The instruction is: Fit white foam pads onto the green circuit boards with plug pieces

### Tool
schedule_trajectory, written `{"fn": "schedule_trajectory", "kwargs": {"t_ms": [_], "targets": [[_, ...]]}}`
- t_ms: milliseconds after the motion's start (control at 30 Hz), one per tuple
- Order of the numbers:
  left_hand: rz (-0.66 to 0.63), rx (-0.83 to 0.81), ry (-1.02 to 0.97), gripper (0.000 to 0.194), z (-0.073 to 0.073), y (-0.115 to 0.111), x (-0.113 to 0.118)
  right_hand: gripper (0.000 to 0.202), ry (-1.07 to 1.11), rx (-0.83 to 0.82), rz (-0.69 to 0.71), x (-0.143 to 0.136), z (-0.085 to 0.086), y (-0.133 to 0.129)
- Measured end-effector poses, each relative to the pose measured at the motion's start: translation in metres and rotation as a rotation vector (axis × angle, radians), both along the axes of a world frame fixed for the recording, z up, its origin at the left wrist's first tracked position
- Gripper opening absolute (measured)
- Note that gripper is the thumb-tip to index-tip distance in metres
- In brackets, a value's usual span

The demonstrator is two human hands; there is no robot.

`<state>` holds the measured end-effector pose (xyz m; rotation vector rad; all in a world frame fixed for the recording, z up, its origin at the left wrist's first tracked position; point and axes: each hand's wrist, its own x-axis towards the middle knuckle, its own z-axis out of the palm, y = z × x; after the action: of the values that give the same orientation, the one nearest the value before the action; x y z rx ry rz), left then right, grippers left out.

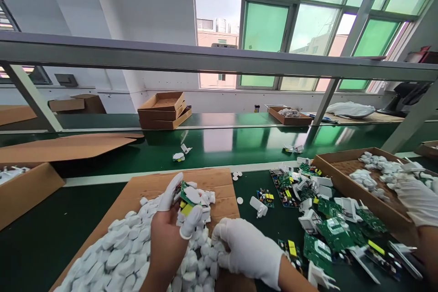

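Observation:
My left hand [173, 226], with white covers on some fingers, holds a green circuit board [185, 194] with yellow parts, together with white plastic pieces. Below and left of it lies a large pile of small white rounded pieces [116, 255] on a flat cardboard sheet [224, 182]. My right hand [249, 251], in a white glove, is at the right edge of that pile. Its fingers are curled at the white pieces, and what lies between the fingertips is hidden. Right of my right hand, green boards [337, 232] and white plastic housings [310, 221] lie heaped on the dark table.
Another person's gloved hand [419, 196] reaches into a cardboard tray [356, 153] of white pieces at the right. An open box [30, 194] stands at the left. Stacked cardboard trays [160, 114] stand behind the green conveyor [239, 146]. A metal rail [205, 59] crosses above.

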<state>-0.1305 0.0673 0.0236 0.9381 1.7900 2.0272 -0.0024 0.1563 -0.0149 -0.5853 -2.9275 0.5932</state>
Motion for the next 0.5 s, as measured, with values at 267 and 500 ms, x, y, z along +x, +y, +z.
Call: {"fn": "schedule_trajectory", "kwargs": {"t_ms": [267,500], "targets": [[0.149,-0.174,0.441,0.079,-0.01,-0.007,0.008,0.019,0.345,-0.172,-0.054,-0.002,-0.001,-0.004],[0.263,-0.175,0.522,0.063,-0.02,-0.005,0.004,0.012,0.501,-0.084,-0.185,0.047,0.024,0.037]]}}
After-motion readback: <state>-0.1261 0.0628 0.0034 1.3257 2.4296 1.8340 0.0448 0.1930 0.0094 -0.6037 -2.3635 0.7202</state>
